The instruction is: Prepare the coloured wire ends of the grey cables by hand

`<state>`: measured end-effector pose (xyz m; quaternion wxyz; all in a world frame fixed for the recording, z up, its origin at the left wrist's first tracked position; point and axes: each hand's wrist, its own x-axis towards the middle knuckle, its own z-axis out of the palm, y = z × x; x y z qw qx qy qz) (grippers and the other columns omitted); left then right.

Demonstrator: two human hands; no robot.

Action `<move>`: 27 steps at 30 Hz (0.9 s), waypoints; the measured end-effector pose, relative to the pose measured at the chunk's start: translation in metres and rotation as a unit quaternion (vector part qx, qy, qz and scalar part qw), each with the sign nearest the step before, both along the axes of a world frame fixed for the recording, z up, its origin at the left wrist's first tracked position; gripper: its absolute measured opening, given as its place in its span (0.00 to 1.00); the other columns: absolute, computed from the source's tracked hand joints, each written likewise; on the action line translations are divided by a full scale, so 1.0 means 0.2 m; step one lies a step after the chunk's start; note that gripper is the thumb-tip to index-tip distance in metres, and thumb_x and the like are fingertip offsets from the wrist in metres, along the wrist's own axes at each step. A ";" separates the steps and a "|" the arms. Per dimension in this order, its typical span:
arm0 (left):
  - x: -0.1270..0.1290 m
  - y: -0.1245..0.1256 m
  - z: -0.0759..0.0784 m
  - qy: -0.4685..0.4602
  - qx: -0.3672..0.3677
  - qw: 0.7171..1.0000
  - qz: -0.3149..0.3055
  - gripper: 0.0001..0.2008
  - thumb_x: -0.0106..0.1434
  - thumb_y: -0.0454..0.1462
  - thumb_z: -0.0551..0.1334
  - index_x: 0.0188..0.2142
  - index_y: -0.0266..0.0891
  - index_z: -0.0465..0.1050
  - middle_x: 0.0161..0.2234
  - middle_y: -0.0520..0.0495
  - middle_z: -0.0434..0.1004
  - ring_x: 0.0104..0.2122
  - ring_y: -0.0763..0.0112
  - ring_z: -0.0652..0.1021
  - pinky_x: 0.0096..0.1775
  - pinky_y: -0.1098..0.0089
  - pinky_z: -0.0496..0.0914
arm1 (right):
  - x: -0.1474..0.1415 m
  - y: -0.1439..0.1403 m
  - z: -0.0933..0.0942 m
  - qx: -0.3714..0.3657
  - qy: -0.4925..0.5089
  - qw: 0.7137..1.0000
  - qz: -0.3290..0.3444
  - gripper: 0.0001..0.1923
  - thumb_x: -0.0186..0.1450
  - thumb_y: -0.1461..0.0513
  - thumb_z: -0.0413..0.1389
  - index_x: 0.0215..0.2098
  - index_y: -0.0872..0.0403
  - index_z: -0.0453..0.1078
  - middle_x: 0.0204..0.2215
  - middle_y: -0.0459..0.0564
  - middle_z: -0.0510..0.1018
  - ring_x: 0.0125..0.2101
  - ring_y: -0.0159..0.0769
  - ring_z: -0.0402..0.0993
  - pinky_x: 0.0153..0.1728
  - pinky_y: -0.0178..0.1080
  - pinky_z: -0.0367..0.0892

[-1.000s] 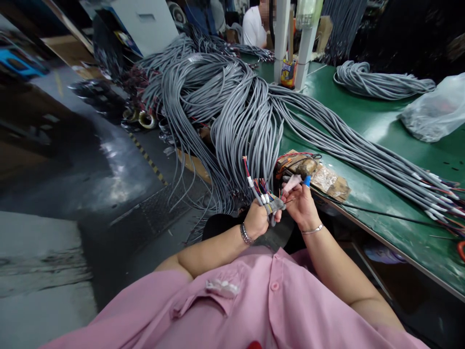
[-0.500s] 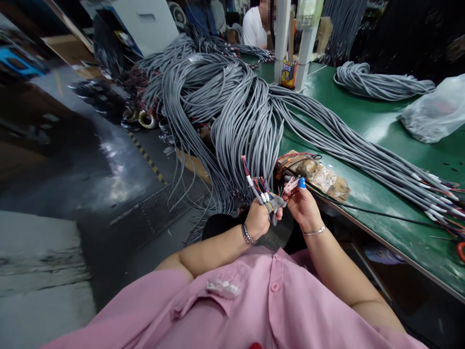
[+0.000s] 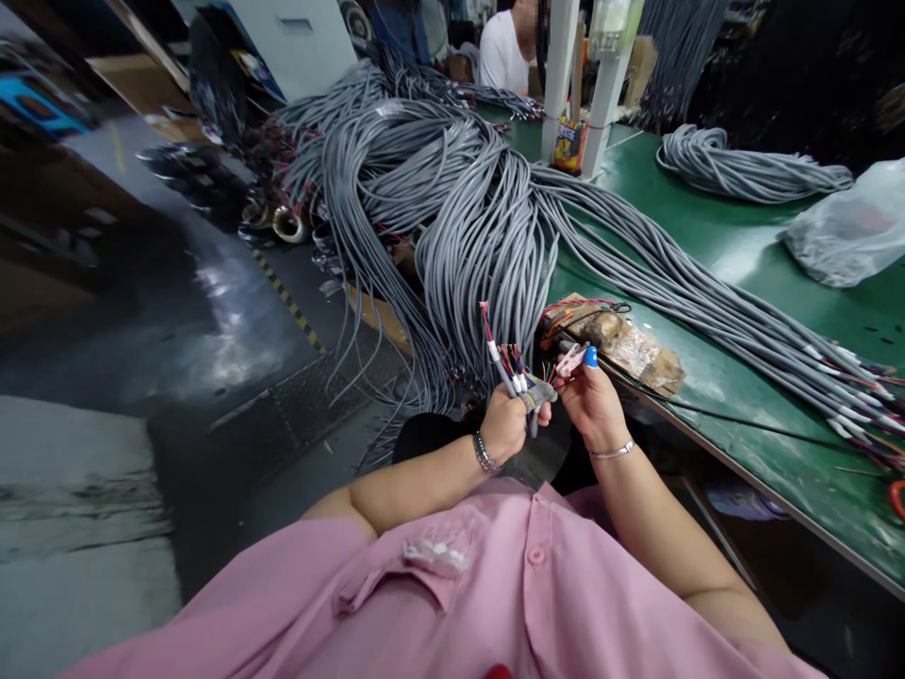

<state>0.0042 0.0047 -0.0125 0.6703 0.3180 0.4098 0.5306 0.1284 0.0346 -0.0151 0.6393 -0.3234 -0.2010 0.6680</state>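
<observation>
My left hand (image 3: pixel 503 426) is closed around the end of a grey cable (image 3: pixel 532 396), whose coloured wires with white sleeves (image 3: pixel 501 355) fan upward out of my fist. My right hand (image 3: pixel 594 404) is close beside it, fingertips wearing pink and blue finger covers (image 3: pixel 580 358) and pinching thin coloured wire ends from the same cable. Both hands are in front of my chest, just off the near edge of the green table (image 3: pixel 742 245).
A large heap of grey cables (image 3: pixel 452 198) spills off the table's left end toward the floor. A taped brown block with wires (image 3: pixel 615 339) lies nearby. A cable coil (image 3: pixel 742 170) and plastic bag (image 3: pixel 848 231) lie farther right. Another person (image 3: pixel 509 52) sits behind white posts (image 3: pixel 558 75).
My right fingertips have closed in on the wire ends beside my left hand. Both hands stay at the same spot; the view has shifted slightly.
</observation>
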 end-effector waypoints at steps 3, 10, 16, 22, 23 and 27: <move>0.00 -0.01 0.00 -0.005 0.009 1.000 0.002 0.14 0.49 0.44 0.69 0.25 0.34 0.73 0.17 0.51 0.71 0.15 0.77 0.69 0.19 0.74 0.64 | 0.01 -0.01 -0.01 -0.013 0.018 1.000 0.016 0.16 0.60 0.48 0.60 0.31 0.52 0.72 0.26 0.44 0.76 0.24 0.29 0.68 0.26 0.33 0.67; -0.02 -0.04 0.01 -0.005 0.036 0.999 0.004 0.12 0.53 0.42 0.67 0.24 0.35 0.72 0.15 0.52 0.69 0.14 0.76 0.68 0.17 0.74 0.60 | 0.03 -0.01 0.01 -0.013 -0.010 1.000 0.023 0.12 0.59 0.53 0.62 0.32 0.53 0.72 0.25 0.43 0.75 0.24 0.28 0.68 0.26 0.32 0.67; 0.00 -0.02 0.04 -0.002 0.040 0.999 -0.035 0.14 0.52 0.45 0.67 0.26 0.35 0.73 0.16 0.51 0.70 0.14 0.76 0.68 0.17 0.73 0.60 | 0.03 0.00 -0.03 0.017 0.008 1.000 0.020 0.13 0.61 0.52 0.59 0.31 0.53 0.72 0.26 0.45 0.76 0.23 0.28 0.68 0.24 0.32 0.67; 0.02 0.01 0.04 -0.018 0.037 0.998 -0.037 0.14 0.52 0.44 0.67 0.25 0.34 0.72 0.15 0.51 0.70 0.14 0.76 0.67 0.17 0.74 0.59 | 0.01 0.01 -0.04 0.006 0.049 0.997 0.067 0.16 0.61 0.49 0.59 0.32 0.53 0.72 0.25 0.45 0.76 0.21 0.29 0.67 0.24 0.34 0.68; 0.02 0.01 0.04 -0.020 0.034 0.999 -0.036 0.14 0.52 0.44 0.67 0.25 0.34 0.72 0.15 0.51 0.70 0.14 0.76 0.68 0.17 0.74 0.59 | 0.01 0.01 -0.03 0.001 0.055 0.996 0.077 0.16 0.61 0.49 0.58 0.32 0.53 0.72 0.24 0.45 0.76 0.21 0.31 0.68 0.25 0.36 0.69; 0.03 0.01 0.05 -0.025 0.018 0.999 -0.022 0.13 0.50 0.42 0.67 0.26 0.34 0.72 0.15 0.52 0.70 0.14 0.77 0.68 0.17 0.74 0.59 | 0.00 0.02 -0.02 -0.003 0.072 0.992 0.100 0.18 0.61 0.46 0.57 0.32 0.52 0.72 0.21 0.45 0.75 0.21 0.33 0.69 0.25 0.38 0.71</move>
